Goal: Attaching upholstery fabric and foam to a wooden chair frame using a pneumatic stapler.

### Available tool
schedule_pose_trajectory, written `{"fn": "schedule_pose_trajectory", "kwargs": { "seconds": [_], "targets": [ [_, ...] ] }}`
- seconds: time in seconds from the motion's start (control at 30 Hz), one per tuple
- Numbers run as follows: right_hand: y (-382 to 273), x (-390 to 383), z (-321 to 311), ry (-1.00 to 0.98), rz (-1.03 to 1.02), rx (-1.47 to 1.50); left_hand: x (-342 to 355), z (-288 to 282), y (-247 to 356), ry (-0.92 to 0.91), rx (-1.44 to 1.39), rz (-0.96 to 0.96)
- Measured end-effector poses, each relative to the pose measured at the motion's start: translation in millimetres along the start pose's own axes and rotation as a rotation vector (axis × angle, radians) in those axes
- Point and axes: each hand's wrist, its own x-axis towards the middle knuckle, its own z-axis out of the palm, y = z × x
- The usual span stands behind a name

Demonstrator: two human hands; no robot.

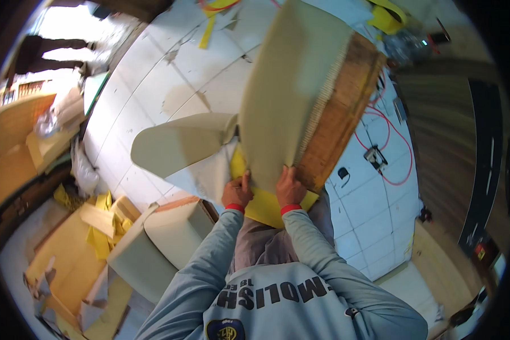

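A large upholstered panel with a beige cover stands tilted in front of me. Along its right side the wooden frame is bare, and a row of staples runs down the cover's edge. My left hand is closed on the cover's lower left corner, beside a sheet of yellow foam. With thumb and fingers, my right hand pinches the cover's lower edge near the wood. A loose beige cover piece with a pale lining spreads to the left; its join to the panel is partly hidden.
Beneath lies a white tiled worktop. A red air hose and a staple gun lie at right. Beige cushions and yellow foam scraps are at lower left. A clear bottle sits at the far right.
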Motion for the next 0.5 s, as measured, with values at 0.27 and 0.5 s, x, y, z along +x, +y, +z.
{"fn": "schedule_pose_trajectory", "kwargs": {
  "seconds": [0.27,0.5],
  "targets": [
    [104,50,-55,0.139,0.036,0.390,10,10,-9,0.027,-0.217,0.089],
    [525,183,10,-0.007,0.578,0.021,15,3,-39,0.109,-0.274,0.085]
  ]
}}
